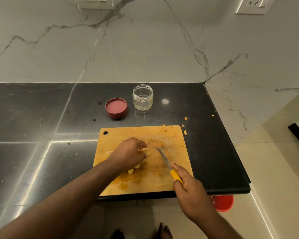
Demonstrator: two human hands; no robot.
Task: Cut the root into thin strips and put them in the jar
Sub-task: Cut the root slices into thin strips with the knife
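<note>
We see the left hand (pixel 128 155) pinning the root (pixel 147 153) on the board (pixel 145 135), right hand (pixel 186 184) gripping the knife (pixel 168 165) just beside it.

Left hand (pixel 128 153) curled over pale root piece (pixel 147 153) mid cutting board (pixel 141 135), fingertips pinning it. Right hand (pixel 188 185) grips yellow-handled knife (pixel 167 163), blade angled up-left, tip just beside root, not touching. Two small cut chunks (pixel 133 169) under left wrist. Open glass jar (pixel 143 97) behind board, red lid (pixel 116 107) upturned beside it. Scraps (pixel 185 132) off board's far right corner.
</note>
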